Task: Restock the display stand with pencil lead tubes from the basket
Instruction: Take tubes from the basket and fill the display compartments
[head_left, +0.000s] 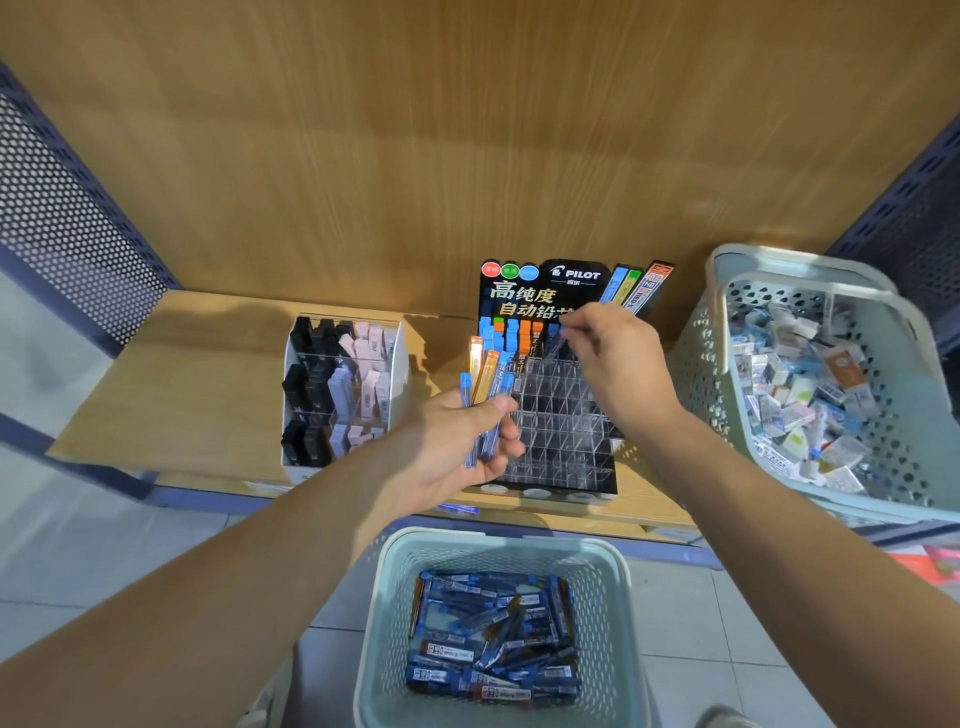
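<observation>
Right hand (613, 358), tube (555, 340) in fingertips, above stand (561, 431)

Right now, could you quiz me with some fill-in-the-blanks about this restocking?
The left hand holds several tubes; the right hand pinches just ____. The stand bears the brand name ____. The basket nearest the camera stands on the ____.
Missing: one; PILOT; floor.
</observation>
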